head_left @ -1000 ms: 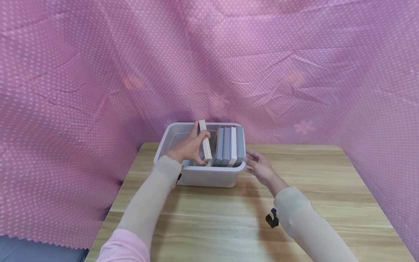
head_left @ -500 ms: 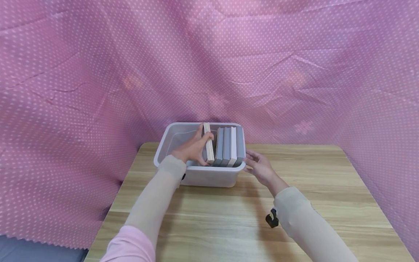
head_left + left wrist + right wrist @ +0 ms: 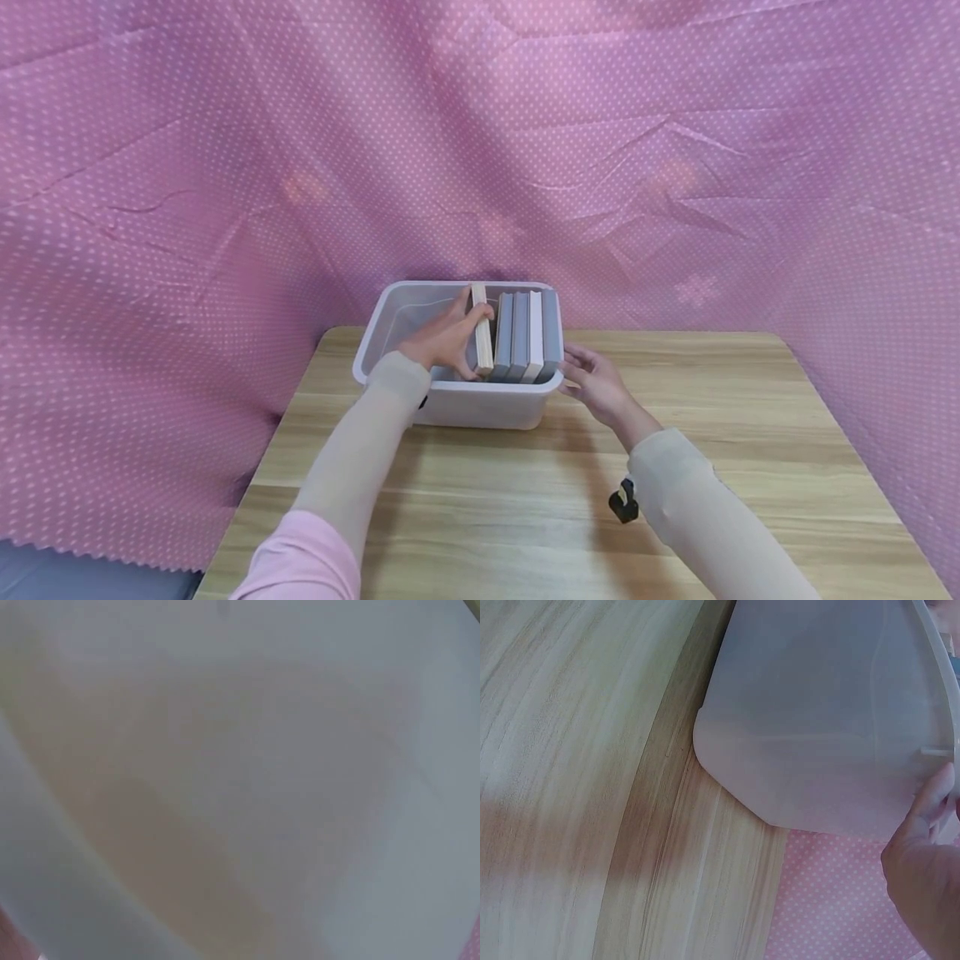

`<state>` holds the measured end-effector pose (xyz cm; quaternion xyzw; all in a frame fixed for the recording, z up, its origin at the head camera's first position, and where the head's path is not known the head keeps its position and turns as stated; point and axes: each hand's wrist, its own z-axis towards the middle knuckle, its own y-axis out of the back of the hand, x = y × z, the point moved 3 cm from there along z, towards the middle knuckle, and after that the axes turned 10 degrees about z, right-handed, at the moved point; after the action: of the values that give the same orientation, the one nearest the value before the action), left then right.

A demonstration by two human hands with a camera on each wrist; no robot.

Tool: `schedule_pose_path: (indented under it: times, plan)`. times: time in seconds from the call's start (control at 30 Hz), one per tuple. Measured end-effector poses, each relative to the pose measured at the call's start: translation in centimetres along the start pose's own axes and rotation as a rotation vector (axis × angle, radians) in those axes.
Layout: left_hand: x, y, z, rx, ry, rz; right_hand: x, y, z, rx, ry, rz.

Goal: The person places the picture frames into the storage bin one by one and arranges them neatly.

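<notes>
A translucent white plastic bin [image 3: 480, 408] stands near the table's back edge. My left hand [image 3: 444, 340] reaches inside and grips a book [image 3: 482, 333] between thumb and fingers, its cream page edges facing up and leaning slightly left. To its right several books stand in a row: grey ones, with one white book [image 3: 536, 333] among them. My right hand [image 3: 596, 387] touches the bin's right side with extended fingers; in the right wrist view its thumb lies against the outer wall below the rim. The left wrist view shows only the blurred bin wall [image 3: 300, 750].
The wood-grain table [image 3: 525, 517] extends in front of the bin and to its right. Pink dotted cloth [image 3: 480, 167] hangs behind the table and along both sides. A black clip-like piece [image 3: 623, 502] hangs by the right sleeve.
My left hand has moved the gripped book right and lower into the bin, close beside the row. The right hand and the bin have stayed in place.
</notes>
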<state>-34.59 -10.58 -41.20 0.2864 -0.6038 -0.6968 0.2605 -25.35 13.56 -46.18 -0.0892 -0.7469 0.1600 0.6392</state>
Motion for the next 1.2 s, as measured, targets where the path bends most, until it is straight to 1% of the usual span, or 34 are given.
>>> schedule_pose_path:
  times: [0.1, 0.2, 0.43, 0.63, 0.77, 0.9, 1.0, 1.1, 1.2]
  plan:
    - [-0.05, -0.05, 0.02, 0.014, -0.009, 0.025, -0.11, 0.11, 0.02, 0.007, 0.005, -0.005]
    - [-0.12, -0.08, 0.05, 0.035, -0.004, 0.022, -0.24, 0.23, 0.07, 0.004, 0.002, -0.009]
    - [-0.27, -0.05, 0.13, 0.105, 0.025, -0.008, -0.23, 0.31, 0.25, 0.006, 0.0, -0.019]
    - [-0.29, -0.11, 0.19, 0.136, 0.058, -0.014, -0.17, 0.38, 0.38, 0.006, 0.0, -0.018]
    - [-0.19, -0.23, 0.21, 0.134, 0.068, -0.03, -0.13, 0.39, 0.4, 0.012, 0.005, -0.007]
    - [-0.12, -0.39, 0.16, 0.126, 0.06, -0.045, -0.13, 0.44, 0.44, 0.015, 0.006, 0.005]
    - [-0.2, -0.43, 0.13, 0.118, 0.032, -0.054, -0.12, 0.48, 0.47, 0.014, 0.005, 0.006]
    - [-0.33, -0.4, 0.1, 0.096, -0.005, -0.065, -0.08, 0.48, 0.47, 0.011, 0.004, 0.005]
    - [-0.39, -0.47, 0.05, 0.07, -0.036, -0.055, -0.06, 0.44, 0.5, 0.015, 0.006, 0.002]
